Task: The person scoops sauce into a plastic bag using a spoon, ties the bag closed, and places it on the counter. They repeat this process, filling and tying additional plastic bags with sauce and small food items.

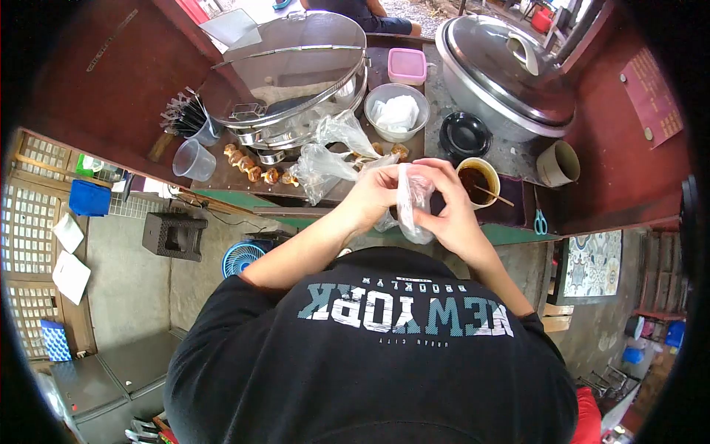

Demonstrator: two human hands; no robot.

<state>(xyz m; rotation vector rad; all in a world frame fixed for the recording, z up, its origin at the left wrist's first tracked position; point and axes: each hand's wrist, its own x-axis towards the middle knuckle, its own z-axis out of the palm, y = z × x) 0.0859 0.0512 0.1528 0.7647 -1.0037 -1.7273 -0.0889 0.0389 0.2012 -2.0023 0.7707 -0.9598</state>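
In front of my chest I hold a small clear plastic bag (pixel 416 206) with both hands. My left hand (pixel 376 194) is closed on the bag's left side near its top. On the other side, my right hand (pixel 447 200) has its fingers and thumb curled round the bag. Whatever the bag contains cannot be made out. More crumpled clear plastic bags (pixel 322 172) lie on the counter just beyond my left hand. Close to my right hand stands a tub of dark brown sauce (pixel 477 180) with a stick in it. A row of browned round pieces (pixel 255 174) lies to the left.
A large round steamer with a hinged lid (pixel 296 63) stands behind the bags, and a big lidded pot (pixel 510 70) at the right. Between them are a bowl with white contents (pixel 396 115), a pink-lidded box (pixel 407 65) and black bowls (pixel 466 135). Scissors (pixel 541 220) hang at the counter's edge.
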